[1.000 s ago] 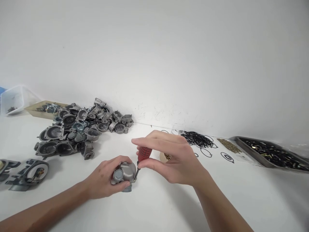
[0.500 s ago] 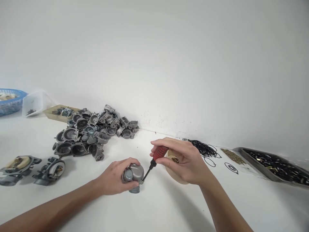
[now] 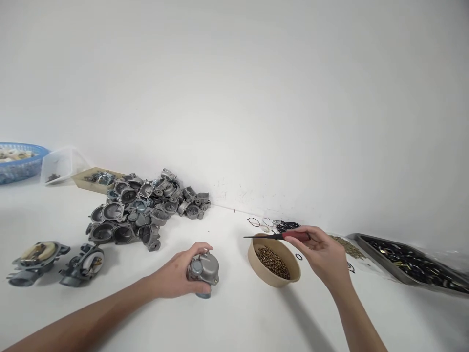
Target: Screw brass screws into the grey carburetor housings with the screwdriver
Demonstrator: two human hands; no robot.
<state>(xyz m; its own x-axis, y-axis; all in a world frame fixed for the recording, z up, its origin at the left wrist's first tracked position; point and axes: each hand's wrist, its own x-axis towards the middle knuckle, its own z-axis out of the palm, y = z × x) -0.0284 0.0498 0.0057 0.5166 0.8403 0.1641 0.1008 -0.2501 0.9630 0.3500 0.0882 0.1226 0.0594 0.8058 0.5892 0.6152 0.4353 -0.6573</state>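
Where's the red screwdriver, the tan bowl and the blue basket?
Red screwdriver [image 3: 277, 236], head view: black collar.
Tan bowl [image 3: 259, 271], head view: outer wall.
Blue basket [image 3: 21, 172], head view: outer side.

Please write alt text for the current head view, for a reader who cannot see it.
A person's left hand holds a rounded metal part; the right hand holds a red-handled screwdriver near a bowl of small brassy pieces. On the white table, metal housings lie heaped at left, a dark tray at right.
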